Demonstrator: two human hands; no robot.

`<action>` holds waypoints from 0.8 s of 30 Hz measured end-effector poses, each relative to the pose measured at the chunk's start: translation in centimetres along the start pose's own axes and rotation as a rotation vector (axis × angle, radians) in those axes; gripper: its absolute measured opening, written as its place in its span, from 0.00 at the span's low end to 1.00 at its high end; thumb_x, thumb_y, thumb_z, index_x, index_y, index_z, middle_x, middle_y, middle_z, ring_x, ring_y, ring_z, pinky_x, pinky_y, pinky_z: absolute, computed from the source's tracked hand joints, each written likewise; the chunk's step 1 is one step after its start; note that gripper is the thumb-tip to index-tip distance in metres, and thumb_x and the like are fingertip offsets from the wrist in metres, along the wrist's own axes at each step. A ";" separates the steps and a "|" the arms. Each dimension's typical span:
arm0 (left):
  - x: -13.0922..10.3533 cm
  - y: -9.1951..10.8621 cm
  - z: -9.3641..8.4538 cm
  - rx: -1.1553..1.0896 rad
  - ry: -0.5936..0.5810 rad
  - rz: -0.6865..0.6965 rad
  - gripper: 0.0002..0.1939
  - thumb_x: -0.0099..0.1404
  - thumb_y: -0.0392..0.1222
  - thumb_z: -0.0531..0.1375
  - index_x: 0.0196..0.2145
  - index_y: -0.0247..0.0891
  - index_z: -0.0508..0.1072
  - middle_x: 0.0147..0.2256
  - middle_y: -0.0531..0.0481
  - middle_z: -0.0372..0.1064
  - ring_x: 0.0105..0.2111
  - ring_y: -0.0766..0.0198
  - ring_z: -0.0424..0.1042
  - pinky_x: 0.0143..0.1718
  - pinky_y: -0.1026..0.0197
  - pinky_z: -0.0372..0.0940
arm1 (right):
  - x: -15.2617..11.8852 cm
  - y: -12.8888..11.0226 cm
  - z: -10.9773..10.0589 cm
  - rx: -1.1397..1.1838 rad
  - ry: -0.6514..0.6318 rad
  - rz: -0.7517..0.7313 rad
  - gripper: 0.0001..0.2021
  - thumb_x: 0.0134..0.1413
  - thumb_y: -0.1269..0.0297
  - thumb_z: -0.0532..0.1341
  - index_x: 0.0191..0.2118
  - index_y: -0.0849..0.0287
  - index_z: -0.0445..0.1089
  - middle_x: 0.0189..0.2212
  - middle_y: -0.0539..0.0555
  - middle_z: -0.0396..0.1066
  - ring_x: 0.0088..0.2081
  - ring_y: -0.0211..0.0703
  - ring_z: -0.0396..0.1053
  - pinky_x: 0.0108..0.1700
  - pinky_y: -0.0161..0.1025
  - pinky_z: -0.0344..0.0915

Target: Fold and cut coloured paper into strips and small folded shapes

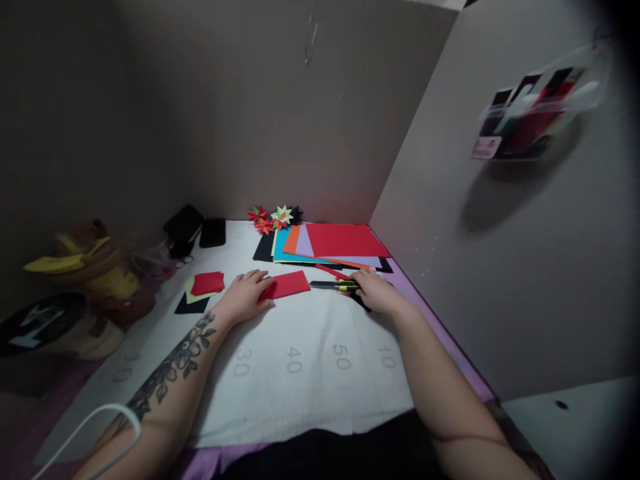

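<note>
A red paper rectangle [289, 285] lies on the white numbered mat [300, 400]. My left hand [246, 295] rests flat on its left end, fingers spread. To the right, my right hand [374, 291] is closed over the handle end of black and yellow scissors [330, 285], whose blades point left toward the red paper. A narrow red strip [331, 272] lies just behind the scissors. Left of my left hand sit small red squares [207, 283] on pale green and black pieces.
Coloured sheets [345, 240] are stacked at the back, with folded paper stars [281, 215] behind them. A black phone [213, 233] and pots [100, 273] stand left. A clear holder [535, 120] hangs on the right wall.
</note>
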State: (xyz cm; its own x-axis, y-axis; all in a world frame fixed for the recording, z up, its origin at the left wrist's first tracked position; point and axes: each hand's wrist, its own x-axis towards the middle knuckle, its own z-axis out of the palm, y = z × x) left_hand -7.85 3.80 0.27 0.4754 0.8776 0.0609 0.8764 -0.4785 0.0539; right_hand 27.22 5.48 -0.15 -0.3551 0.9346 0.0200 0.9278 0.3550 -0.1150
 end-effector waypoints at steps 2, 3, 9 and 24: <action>-0.1 0.0 0.0 -0.015 -0.016 -0.012 0.27 0.61 0.54 0.55 0.56 0.44 0.63 0.59 0.42 0.56 0.59 0.48 0.53 0.53 0.49 0.54 | -0.1 -0.1 -0.2 0.014 -0.006 0.004 0.15 0.51 0.74 0.56 0.46 0.60 0.65 0.45 0.60 0.66 0.47 0.48 0.62 0.47 0.40 0.56; -0.1 -0.1 0.1 -0.023 -0.022 -0.016 0.27 0.62 0.55 0.54 0.57 0.44 0.63 0.59 0.42 0.56 0.58 0.48 0.54 0.53 0.49 0.55 | -0.1 -0.1 -0.2 0.020 -0.010 0.007 0.15 0.51 0.74 0.56 0.46 0.60 0.65 0.45 0.60 0.66 0.47 0.48 0.63 0.47 0.40 0.56; 0.0 -0.4 0.6 -0.036 -0.051 -0.004 0.27 0.64 0.55 0.51 0.58 0.46 0.62 0.58 0.43 0.57 0.56 0.50 0.57 0.51 0.52 0.58 | -0.2 -0.6 -0.5 0.067 -0.026 0.004 0.15 0.51 0.74 0.56 0.46 0.59 0.66 0.45 0.59 0.66 0.46 0.48 0.63 0.46 0.39 0.56; -0.2 -0.2 -1.0 0.023 -0.050 -0.100 0.21 0.66 0.47 0.46 0.38 0.41 0.77 0.39 0.43 0.69 0.42 0.55 0.67 0.40 0.59 0.60 | 1.7 -3.9 1.2 -0.080 0.029 -0.129 0.17 0.55 0.74 0.52 0.50 0.57 0.64 0.48 0.61 0.65 0.51 0.51 0.59 0.55 0.50 0.45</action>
State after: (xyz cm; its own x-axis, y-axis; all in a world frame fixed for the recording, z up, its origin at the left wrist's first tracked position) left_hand -8.19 3.71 1.29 0.3880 0.9216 0.0064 0.9210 -0.3880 0.0344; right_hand 22.89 5.62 -0.89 -0.4695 0.8810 0.0586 0.8813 0.4717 -0.0300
